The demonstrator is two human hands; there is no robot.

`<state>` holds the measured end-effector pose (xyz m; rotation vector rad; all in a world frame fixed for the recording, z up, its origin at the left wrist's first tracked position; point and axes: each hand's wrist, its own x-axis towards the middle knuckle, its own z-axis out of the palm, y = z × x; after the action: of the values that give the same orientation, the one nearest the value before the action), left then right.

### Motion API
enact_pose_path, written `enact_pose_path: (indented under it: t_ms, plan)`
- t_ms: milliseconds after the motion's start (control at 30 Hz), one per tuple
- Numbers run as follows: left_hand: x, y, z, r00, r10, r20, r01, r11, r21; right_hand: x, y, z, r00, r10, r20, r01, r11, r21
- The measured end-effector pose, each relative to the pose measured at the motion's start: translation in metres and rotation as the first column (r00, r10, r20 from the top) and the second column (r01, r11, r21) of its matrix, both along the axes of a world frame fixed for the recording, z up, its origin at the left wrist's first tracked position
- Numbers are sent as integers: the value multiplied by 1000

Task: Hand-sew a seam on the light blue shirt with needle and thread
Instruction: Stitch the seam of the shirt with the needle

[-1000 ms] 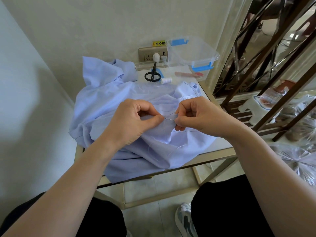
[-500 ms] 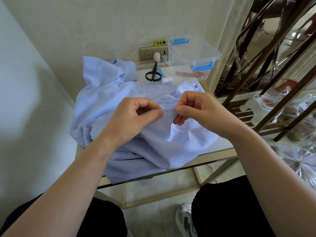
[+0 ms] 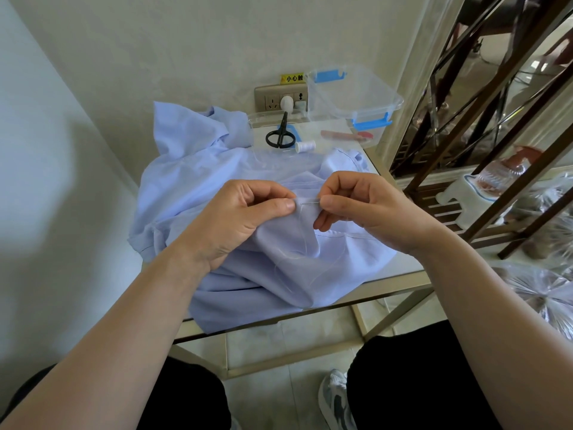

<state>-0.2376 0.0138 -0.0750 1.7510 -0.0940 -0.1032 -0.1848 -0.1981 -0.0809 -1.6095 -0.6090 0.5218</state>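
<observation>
Where the two hands meet in the middle of the frame, a fold of the light blue shirt (image 3: 310,274) is pinched by the left hand (image 3: 238,218), with the thumb pressed flat on the cloth and the fingers curled in. Just to the right of that thumb, the needle (image 3: 310,202) is pinched by the right hand (image 3: 366,212), whose thumb and first finger are closed on the needle's right end.

The needle is held almost flat, and its long line runs left to right across the frame. Its left end is right at the fold, beside the left thumb. Whether the tip is already in the cloth cannot be told. The needle is nearer to the right hand, and the fold lies to the left of it. So the next move is judged to run along that same line, with the cloth kept tight by the left hand.

A thin pale thread (image 3: 305,243) is seen trailing down over the shirt below the hands. The shirt is heaped on a small table (image 3: 387,280), from the middle of the frame up to the upper left.

Farther up, near the wall, black scissors (image 3: 280,136) and a white spool (image 3: 305,146) are laid side by side. A clear box (image 3: 350,94) with blue clips is set to their upper right.

A stitch is judged to be under way. How much of the seam is done cannot be told.
</observation>
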Motion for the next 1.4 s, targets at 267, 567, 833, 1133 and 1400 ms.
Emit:
enact_pose_path:
  t_ms: [267,567,833,1133,1400]
  plan:
    - [0,-1,-1,995,-79,-55,77,996,-38,3,1,-5,1000,-1,-2,1,1000,10]
    - [1,-3,1,995,-65,-73,57,994,-98,4,6,-6,997,-71,-38,73,996,42]
    - [1,-5,-1,992,-74,-102,63,992,-112,3,5,-7,997,-73,10,73,996,45]
    - [3,-9,-3,992,-2,-127,-16,990,-141,3,12,-11,992,-129,1,128,988,91]
    - [6,-12,-5,994,92,-53,-92,996,-6,-3,16,-9,863,-219,456,253,967,-13]
